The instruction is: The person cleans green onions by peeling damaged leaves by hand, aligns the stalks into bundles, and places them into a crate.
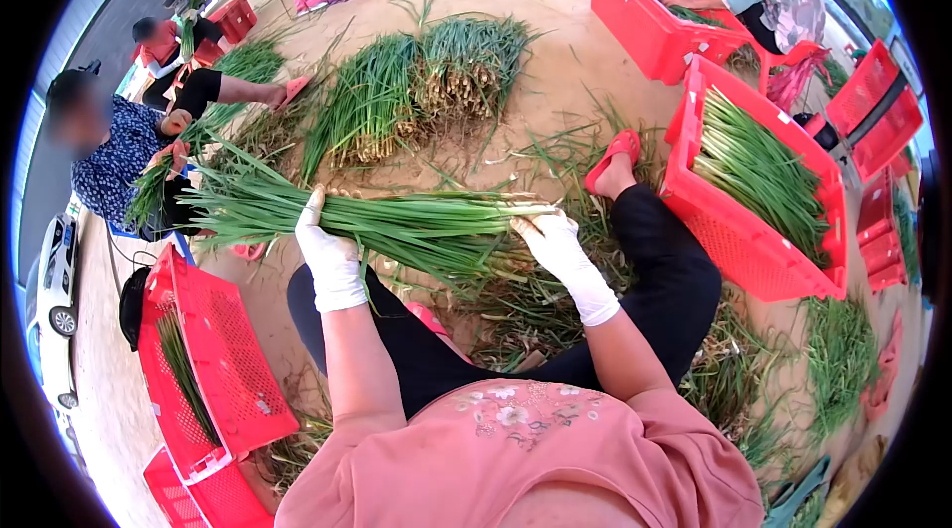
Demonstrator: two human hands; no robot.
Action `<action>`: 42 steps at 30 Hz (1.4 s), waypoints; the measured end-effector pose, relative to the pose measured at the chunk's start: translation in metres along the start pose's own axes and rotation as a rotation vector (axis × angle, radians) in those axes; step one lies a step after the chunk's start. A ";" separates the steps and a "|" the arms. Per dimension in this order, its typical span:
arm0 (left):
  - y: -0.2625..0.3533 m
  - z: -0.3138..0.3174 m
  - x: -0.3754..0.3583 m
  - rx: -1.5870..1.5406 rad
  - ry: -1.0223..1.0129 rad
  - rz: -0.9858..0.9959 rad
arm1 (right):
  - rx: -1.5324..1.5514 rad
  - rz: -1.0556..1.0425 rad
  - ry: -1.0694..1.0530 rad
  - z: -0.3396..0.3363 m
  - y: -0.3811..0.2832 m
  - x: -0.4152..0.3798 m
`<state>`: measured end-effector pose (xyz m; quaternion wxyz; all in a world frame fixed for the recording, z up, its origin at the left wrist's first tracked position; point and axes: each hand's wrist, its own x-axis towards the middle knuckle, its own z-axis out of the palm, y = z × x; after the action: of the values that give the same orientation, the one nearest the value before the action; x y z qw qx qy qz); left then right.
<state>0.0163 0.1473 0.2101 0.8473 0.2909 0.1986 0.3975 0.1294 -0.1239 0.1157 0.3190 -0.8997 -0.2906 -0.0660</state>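
A long bunch of garlic chives [426, 231] lies sideways above my lap, green leaves to the left and pale stem ends to the right. My white-gloved left hand [329, 250] is closed round its leafy middle, with the thumb on top. At the right end, my right hand [555, 245], also gloved, pinches some of the pale stems between thumb and fingers. Its remaining fingers are partly hidden from view. Loose leaves and trimmings [526, 320] cover the ground beneath the bunch, between my legs.
Piled chives [466, 67] lie ahead on the sandy ground. A red crate [684, 181] holding chives stands at my right, another crate [213, 350] at my left. One person [124, 156] sits at the left with chives in hand; others work farther back.
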 end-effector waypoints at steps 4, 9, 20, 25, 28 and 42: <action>-0.007 0.003 -0.001 0.004 -0.068 -0.048 | 0.766 0.188 -0.232 0.000 0.003 -0.001; -0.013 0.009 -0.004 0.028 -0.150 -0.081 | 1.182 0.383 -0.312 0.011 0.001 -0.009; 0.004 -0.007 0.007 -0.032 -0.234 0.020 | 1.401 0.804 0.177 0.017 0.061 -0.006; 0.020 -0.012 0.004 -0.044 -0.245 0.080 | 1.842 0.791 0.699 -0.031 0.156 -0.005; 0.024 -0.011 0.000 -0.062 -0.220 0.096 | 1.995 0.583 0.977 -0.050 0.189 -0.009; 0.007 -0.002 -0.006 -0.061 -0.602 0.127 | 1.067 0.753 -0.267 0.006 0.017 0.001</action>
<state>0.0078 0.1468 0.2135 0.8499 0.3819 -0.0920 0.3513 0.1392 -0.1305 0.1025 0.6832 -0.6589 0.0136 0.3147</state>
